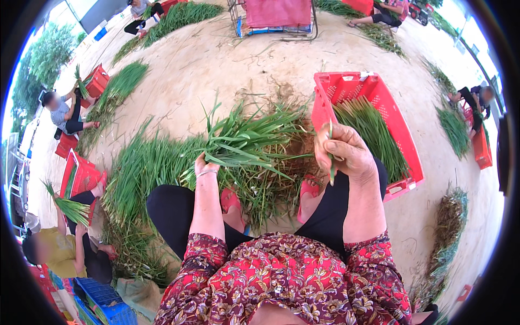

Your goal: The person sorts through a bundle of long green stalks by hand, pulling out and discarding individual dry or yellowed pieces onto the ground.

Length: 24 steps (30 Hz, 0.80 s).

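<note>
My left hand [203, 164] is closed round the base of a loose bunch of garlic chives [246, 135], whose long flat green leaves fan out to the right. Raised near the red crate, my right hand [348, 150] pinches a short green chive stalk [332, 172] between thumb and fingers. Its upper end shows pale above the fingertips. The red plastic crate [402, 138] stands to the right, partly behind my right hand, and neatly aligned chives [374, 130] lie in it. Below the held bunch, loose leaves and trimmings [260, 197] cover the ground between my feet.
A large heap of chives [146, 168] spreads at my left. Dry brown scraps [295, 149] lie beside the crate. A person in a yellow top [62, 252] sits close at left holding chives. Other people sit by heaps farther off. A pink-covered metal-framed object [278, 13] stands ahead.
</note>
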Tool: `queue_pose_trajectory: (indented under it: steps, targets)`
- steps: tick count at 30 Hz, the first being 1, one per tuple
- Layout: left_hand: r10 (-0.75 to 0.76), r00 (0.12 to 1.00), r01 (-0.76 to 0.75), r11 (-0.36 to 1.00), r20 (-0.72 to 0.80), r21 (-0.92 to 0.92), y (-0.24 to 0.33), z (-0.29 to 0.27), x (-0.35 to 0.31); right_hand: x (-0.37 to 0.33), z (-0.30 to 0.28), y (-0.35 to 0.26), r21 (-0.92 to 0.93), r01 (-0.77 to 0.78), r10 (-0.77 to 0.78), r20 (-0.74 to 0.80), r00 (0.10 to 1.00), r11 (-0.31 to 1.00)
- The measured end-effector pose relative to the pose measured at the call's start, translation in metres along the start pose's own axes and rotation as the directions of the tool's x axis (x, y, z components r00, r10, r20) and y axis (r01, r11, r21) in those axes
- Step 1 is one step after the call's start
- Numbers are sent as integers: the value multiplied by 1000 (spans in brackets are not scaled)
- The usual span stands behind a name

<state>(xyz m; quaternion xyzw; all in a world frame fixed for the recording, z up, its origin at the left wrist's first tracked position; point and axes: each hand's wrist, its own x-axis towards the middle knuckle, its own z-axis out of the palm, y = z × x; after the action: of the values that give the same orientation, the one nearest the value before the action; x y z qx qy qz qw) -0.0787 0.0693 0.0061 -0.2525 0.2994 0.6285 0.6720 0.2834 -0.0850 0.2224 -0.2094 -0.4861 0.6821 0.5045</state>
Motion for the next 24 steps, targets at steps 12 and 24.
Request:
queue_pose_trajectory:
  steps: [12, 24]
  targets:
    - [-48, 984, 36, 997, 172, 71, 11, -15, 17, 7, 16, -8, -369, -123, 8, -297, 955, 921]
    - [-6, 979, -44, 969, 203, 244, 8, -22, 15, 29, 16, 32, -733, -148, -68, -256, 964, 664]
